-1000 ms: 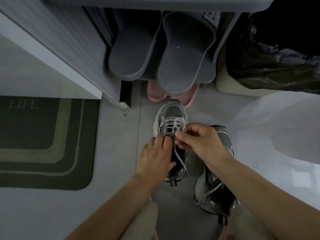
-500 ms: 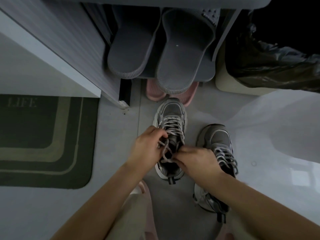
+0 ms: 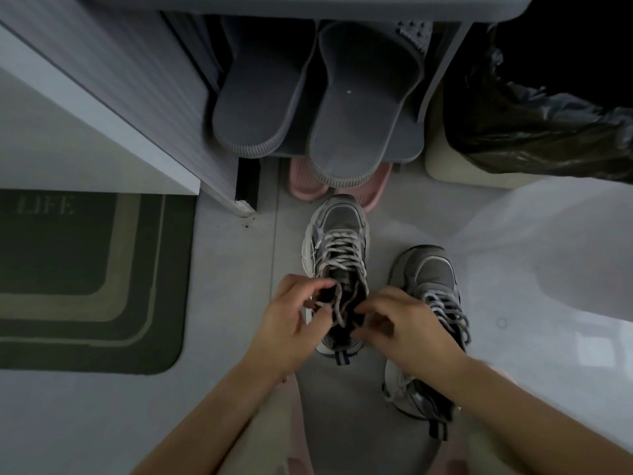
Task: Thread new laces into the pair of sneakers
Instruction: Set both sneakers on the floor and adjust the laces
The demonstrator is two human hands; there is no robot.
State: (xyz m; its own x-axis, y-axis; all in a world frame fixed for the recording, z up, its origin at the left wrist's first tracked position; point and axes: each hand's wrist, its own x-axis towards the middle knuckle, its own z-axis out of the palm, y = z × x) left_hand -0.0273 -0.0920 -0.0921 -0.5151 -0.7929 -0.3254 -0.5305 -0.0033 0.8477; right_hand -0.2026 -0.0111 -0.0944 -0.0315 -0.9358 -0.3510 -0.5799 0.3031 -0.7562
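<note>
Two grey sneakers stand on the floor, toes pointing away from me. The left sneaker (image 3: 337, 241) has a pale lace (image 3: 339, 250) crossed over its front, with loose ends hanging into the opening. My left hand (image 3: 289, 320) pinches one lace end at the sneaker's left side. My right hand (image 3: 407, 325) sits over the right side of the opening with fingers curled at the other lace end; the grip itself is hidden. The right sneaker (image 3: 430, 279) is laced, and my right forearm covers its heel part.
A low shoe rack (image 3: 442, 73) holds grey slippers (image 3: 356, 104) just beyond the sneakers, with pink slippers (image 3: 305, 186) below. A dark green doormat (image 3: 85, 279) lies left. A bin with a black bag (image 3: 534, 128) stands at the right. My knee is at the bottom.
Both hands have dropped back from the laced middle of the left sneaker to its opening, drawing the lace ends toward me. The right sneaker's toe is now uncovered.
</note>
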